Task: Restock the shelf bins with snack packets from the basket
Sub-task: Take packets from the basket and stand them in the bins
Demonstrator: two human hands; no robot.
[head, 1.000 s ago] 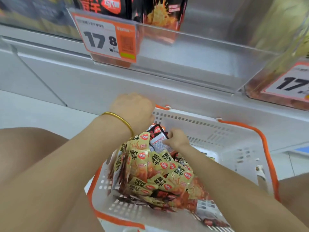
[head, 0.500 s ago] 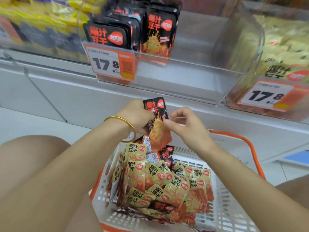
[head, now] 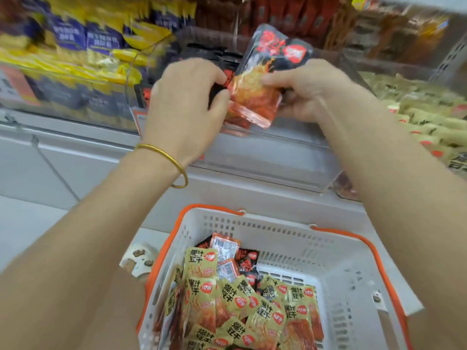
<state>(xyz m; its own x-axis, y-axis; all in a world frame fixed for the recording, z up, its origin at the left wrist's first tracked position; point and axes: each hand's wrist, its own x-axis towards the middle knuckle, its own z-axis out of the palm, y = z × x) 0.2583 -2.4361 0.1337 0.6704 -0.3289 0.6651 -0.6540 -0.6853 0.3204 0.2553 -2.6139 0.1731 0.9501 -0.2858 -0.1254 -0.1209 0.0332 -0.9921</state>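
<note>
Black and red foil catches the light in the head view: you hold one packet [head: 262, 79] up at the shelf, in front of the clear bin [head: 265, 157], above its front lip. Your right hand [head: 310, 89] pinches the packet's right edge between thumb and curled fingers; your left hand [head: 187, 104] curls at its left edge, thumb against the foil, and dark packets [head: 214, 64] already standing in the bin show just behind those fingers.

To do this step well, keep the packet upright with the printed face toward you, carry it over the lip and seat it in line with the row already there. Let the left hand steady that row so it does not topple (it looks loosely packed), and let go only when the packet's lower edge rests on the bin floor.

Counting: one packet in hand, two hands on it, one bracelet [head: 166, 157] on the left wrist. One white basket [head: 341, 274] with orange handles sits below, and it holds more than a dozen yellow packets [head: 242, 304] heaped on its left side, plus roughly four or five dark and red ones [head: 227, 251] at the far end of the heap. The row in the bin is too blurred to count.
</note>
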